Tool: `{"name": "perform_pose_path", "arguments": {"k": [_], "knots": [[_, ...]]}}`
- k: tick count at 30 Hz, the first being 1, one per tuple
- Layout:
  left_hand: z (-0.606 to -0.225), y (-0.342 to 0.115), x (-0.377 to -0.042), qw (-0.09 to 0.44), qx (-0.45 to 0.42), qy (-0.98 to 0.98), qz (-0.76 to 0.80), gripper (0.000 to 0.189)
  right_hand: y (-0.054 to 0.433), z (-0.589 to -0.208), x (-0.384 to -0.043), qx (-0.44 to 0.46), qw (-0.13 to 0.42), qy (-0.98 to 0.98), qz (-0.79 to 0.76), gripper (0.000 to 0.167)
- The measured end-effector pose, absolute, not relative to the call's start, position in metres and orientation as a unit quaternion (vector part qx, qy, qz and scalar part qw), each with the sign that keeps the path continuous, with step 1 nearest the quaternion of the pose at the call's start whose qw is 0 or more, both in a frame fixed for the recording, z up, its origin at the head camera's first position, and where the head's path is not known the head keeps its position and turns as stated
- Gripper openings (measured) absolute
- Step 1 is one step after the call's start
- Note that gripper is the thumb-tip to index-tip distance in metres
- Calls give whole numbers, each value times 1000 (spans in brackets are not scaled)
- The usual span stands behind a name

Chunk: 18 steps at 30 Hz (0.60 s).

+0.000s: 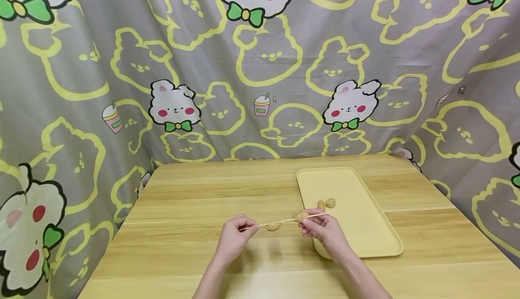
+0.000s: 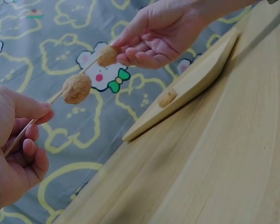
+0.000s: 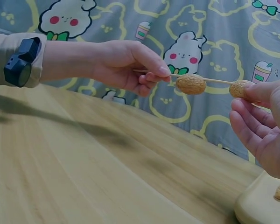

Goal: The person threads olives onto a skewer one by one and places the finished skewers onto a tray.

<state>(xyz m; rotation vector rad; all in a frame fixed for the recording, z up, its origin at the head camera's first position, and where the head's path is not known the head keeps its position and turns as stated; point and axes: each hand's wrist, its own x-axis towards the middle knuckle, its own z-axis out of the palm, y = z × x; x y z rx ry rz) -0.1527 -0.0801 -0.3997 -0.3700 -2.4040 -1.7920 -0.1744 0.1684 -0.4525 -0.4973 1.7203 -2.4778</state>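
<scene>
A thin wooden skewer [image 1: 287, 220] is held roughly level above the table. My left hand [image 1: 235, 238] pinches its left end between thumb and forefinger. One brown, wrinkled ball [image 1: 273, 226], much like a meatball, is threaded on the skewer between the hands. A second such ball [image 1: 300, 217] is on the skewer further right, pinched by the thumb and fingers of my right hand [image 1: 327, 236]. The skewer's right end shows past this ball in the head view. In the right wrist view, the threaded ball [image 3: 191, 84] sits just beyond the left fingertips.
A yellow rectangular tray [image 1: 357, 227] lies on the wooden table [image 1: 195, 195], partly beneath my right hand. Two loose brown balls [image 1: 331, 203] rest on it near its left edge. A patterned grey curtain [image 1: 284, 64] hangs around the table's back and sides.
</scene>
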Motion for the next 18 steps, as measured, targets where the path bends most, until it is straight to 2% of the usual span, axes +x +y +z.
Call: {"name": "perform_pose_path", "arguments": {"k": [18], "knots": [[-399,-77,-153,50,-129,-792,-595,4,158,-452,-174,-187,49,531,-825,24]]}}
